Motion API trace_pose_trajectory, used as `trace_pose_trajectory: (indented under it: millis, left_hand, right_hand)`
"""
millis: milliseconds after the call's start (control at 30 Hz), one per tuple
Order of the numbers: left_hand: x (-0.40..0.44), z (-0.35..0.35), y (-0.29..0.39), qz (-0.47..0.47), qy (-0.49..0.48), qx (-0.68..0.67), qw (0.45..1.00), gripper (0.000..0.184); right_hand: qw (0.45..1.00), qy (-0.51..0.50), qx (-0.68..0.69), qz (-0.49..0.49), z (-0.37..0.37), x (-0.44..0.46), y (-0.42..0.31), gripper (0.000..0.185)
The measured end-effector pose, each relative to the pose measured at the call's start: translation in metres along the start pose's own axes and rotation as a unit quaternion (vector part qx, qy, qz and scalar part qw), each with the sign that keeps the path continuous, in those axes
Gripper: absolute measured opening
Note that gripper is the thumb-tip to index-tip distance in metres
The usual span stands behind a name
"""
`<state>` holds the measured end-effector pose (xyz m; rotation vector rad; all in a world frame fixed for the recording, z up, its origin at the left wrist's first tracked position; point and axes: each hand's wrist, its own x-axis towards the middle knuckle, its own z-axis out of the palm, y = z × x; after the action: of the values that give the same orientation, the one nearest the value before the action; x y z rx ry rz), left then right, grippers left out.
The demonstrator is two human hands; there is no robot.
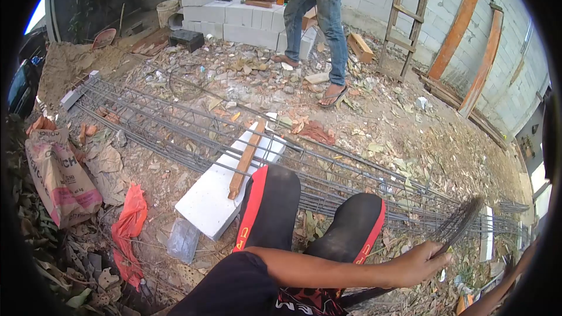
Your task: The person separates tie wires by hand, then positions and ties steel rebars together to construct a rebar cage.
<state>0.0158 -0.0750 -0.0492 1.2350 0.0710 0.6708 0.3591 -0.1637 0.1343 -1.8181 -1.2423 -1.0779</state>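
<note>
My left hand [422, 264] is closed round a bundle of thin dark wires [462, 219]. The wires fan out past the fist to the upper right, and their tail runs back beneath my forearm. At the far right edge my right hand [528, 256] shows only in part, dark, with its fingers hidden. A long rebar cage [193, 131] of rods and stirrups lies across the ground in front of my knees. Under its middle are a white block [213, 202] and a wooden stick [247, 161] lying across that block.
Another person [325, 6] stands at the back by stacked white blocks [252, 34], one hand low over them. A ladder [407, 20] and planks [456, 26] lean on the right wall. A paper sack [61, 178] and red plastic [130, 228] lie left. Rubble and leaves cover the ground.
</note>
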Motion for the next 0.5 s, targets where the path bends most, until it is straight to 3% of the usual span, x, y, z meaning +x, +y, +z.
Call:
trace_pose_trajectory:
  millis: [33, 167, 200, 267, 333, 400, 500]
  left_hand:
    - [0.001, -0.005, 0.000, 0.003, -0.014, 0.033, 0.999, 0.041]
    - [0.018, -0.007, -0.042, 0.051, 0.020, -0.043, 0.998, 0.040]
    - [0.014, -0.016, -0.026, 0.051, 0.018, -0.031, 0.998, 0.040]
    - [-0.006, -0.037, 0.018, -0.113, 0.036, -0.109, 0.987, 0.041]
    - [0.016, -0.028, -0.014, -0.106, 0.043, -0.133, 0.985, 0.043]
    - [0.039, -0.007, -0.045, -0.056, 0.004, -0.123, 0.991, 0.043]
    - [0.043, 0.036, -0.052, -0.076, -0.070, -0.060, 0.993, 0.043]
  right_hand:
    - [0.999, 0.016, -0.005, 0.034, -0.015, -0.009, 0.002, 0.027]
    - [0.986, 0.006, 0.040, 0.161, -0.049, -0.054, -0.005, 0.039]
    - [0.980, -0.005, 0.061, 0.191, -0.051, -0.066, -0.009, 0.042]
    - [0.961, -0.028, 0.117, 0.251, -0.053, -0.093, -0.018, 0.048]
    - [0.936, -0.047, 0.179, 0.300, -0.053, -0.111, -0.028, 0.055]
    - [0.903, -0.067, 0.246, 0.345, -0.051, -0.128, -0.037, 0.062]
    - [0.847, -0.092, 0.343, 0.396, -0.041, -0.145, -0.048, 0.072]
